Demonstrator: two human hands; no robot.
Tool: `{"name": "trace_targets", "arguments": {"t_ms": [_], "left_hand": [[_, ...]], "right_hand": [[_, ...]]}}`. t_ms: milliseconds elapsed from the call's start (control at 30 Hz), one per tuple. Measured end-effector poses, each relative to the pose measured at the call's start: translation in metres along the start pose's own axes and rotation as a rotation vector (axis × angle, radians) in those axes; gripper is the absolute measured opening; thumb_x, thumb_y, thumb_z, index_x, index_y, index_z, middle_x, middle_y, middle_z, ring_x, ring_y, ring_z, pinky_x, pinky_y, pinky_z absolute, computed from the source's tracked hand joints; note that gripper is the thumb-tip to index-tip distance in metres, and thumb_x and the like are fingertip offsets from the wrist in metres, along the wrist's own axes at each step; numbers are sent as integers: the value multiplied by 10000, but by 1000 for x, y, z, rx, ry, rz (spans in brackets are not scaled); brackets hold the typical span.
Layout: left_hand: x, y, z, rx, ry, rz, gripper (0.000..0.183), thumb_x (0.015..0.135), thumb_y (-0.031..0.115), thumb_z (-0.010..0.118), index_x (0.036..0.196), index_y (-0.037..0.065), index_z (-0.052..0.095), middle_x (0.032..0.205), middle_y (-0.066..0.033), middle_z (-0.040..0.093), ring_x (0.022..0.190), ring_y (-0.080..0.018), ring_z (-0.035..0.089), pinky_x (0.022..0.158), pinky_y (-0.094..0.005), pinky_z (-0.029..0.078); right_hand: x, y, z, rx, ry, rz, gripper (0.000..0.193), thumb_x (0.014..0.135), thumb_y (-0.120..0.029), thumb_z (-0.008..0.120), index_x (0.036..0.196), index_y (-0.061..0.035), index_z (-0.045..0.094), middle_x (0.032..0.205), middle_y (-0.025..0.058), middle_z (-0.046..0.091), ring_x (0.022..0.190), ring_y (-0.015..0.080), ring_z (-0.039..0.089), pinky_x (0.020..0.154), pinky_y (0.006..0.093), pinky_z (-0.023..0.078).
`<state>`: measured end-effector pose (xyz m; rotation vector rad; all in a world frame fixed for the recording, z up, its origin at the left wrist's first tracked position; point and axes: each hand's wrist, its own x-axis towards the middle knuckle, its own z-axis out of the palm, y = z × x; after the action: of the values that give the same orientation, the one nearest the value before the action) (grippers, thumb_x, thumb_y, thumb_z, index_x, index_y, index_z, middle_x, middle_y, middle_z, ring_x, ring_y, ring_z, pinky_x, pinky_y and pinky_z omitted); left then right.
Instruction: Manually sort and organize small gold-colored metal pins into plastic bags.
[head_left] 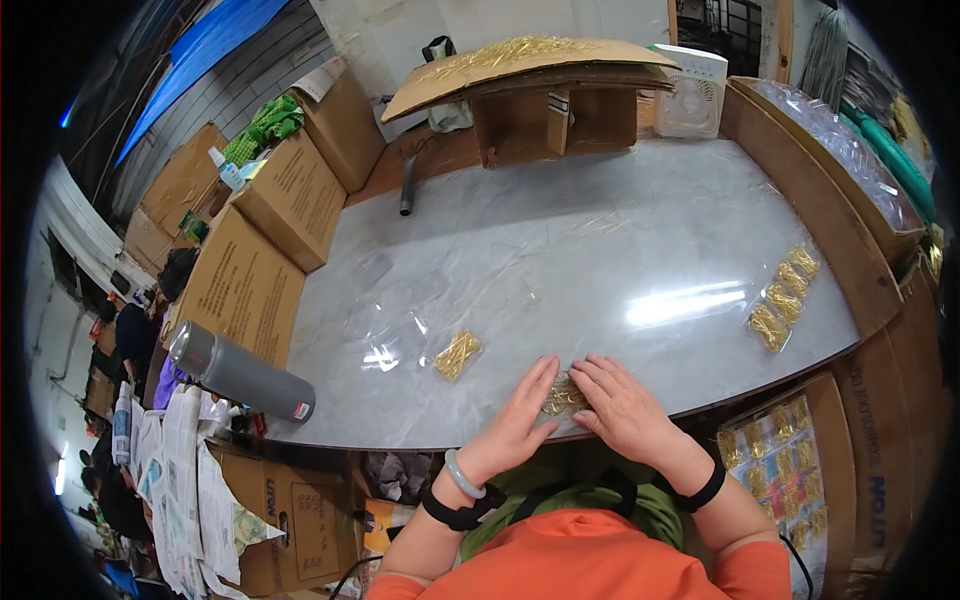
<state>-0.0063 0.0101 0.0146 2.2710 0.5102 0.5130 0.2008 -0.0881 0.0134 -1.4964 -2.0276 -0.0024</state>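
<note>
At the table's near edge lies a small clear bag of thin gold wire pieces [562,397], between my two hands. My left hand [515,405] lies along the bag's left side, fingers stretched out. From the right, my right hand [622,408] rests flat, its fingertips at the bag's right edge and partly covering it. Left of my hands sits another clear bag of gold wire pieces [457,355]. Several filled bags in a row [784,298] lie at the table's right side. Flat clear plastic bags [395,325] spread over the left part of the table [480,260].
A grey bottle [243,372] lies tilted at the left edge, by cardboard boxes [245,280]. At the back are a dark tube [408,187], a cardboard sheet heaped with gold wires [530,70] and a white fan [691,92]. A box of filled bags [778,455] stands below right.
</note>
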Motion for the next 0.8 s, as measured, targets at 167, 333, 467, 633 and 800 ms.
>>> {"name": "trace_targets", "arguments": {"t_ms": [167,333,467,633,800], "left_hand": [[10,-5,-1,170,22,25,730,877,109,743,1523,35,410,1514,-245,426,1463,-416,349,1211,-453,302],[12,3,4,164,93,-42,594,878,126,750,1411,23,509,1356,-246,521,1333,-431,482,1106,-455,418],[12,20,24,213,271,-136,555,894,95,722,1397,5,505,1323,-265,513,1259,-453,517,1041,-464,458],[13,44,54,37,390,-153,623,911,-39,576,1501,-14,378,1408,-288,432,1299,-467,479,1078,-467,437],[11,29,61,-92,307,-57,778,868,-78,526,1579,-41,213,1568,-293,287,1481,-462,284,1222,-460,279]], "right_hand": [[-1,9,14,75,4,-8,502,840,-181,778,1272,-28,571,1303,174,573,1248,392,537,1097,511,419],[5,15,-12,150,-53,-13,485,817,-202,797,1224,-40,588,1231,152,577,1157,372,554,1034,489,458],[2,17,-8,69,-68,32,499,829,-216,788,1241,-28,575,1253,155,555,1159,362,548,1018,447,475],[3,14,-2,51,-20,13,528,856,-194,761,1292,0,537,1305,181,529,1243,377,521,1039,435,472],[4,17,-1,86,-18,18,551,856,-182,757,1320,6,527,1313,193,539,1274,382,510,1071,445,455]]}}
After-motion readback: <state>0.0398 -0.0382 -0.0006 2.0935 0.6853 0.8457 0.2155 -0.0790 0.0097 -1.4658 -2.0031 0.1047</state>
